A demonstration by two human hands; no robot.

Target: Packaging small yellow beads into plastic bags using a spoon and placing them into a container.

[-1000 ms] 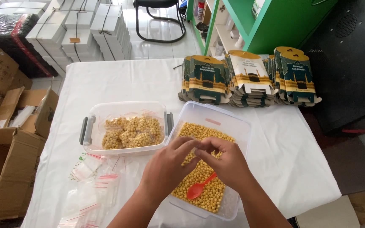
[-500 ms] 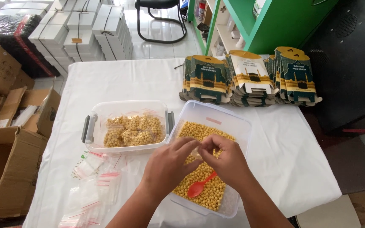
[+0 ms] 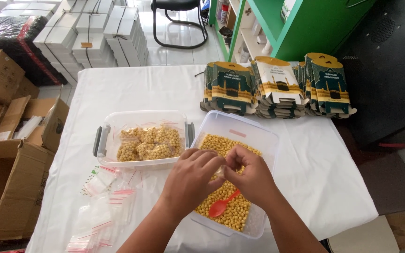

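Observation:
My left hand [image 3: 191, 180] and my right hand [image 3: 249, 175] meet over a clear plastic tub [image 3: 233, 124] filled with loose yellow chickpeas [image 3: 216, 143]. Their fingertips pinch together on a small clear plastic bag [image 3: 219, 172], mostly hidden between the fingers. A red plastic spoon [image 3: 221, 207] lies on the chickpeas just below my hands. To the left stands a second clear tub [image 3: 139, 119] with grey handles, holding several filled little bags of chickpeas [image 3: 148, 143].
Empty small zip bags [image 3: 104, 206] with red strips lie on the white tablecloth [image 3: 137, 89] at front left. Stacks of green and gold printed cartons [image 3: 277, 86] stand at the back right. Open cardboard boxes [image 3: 10, 154] sit on the floor left of the table; green shelves behind.
Both hands have stayed over the chickpea tub, the fingers working slightly on the small bag. Nothing else has moved.

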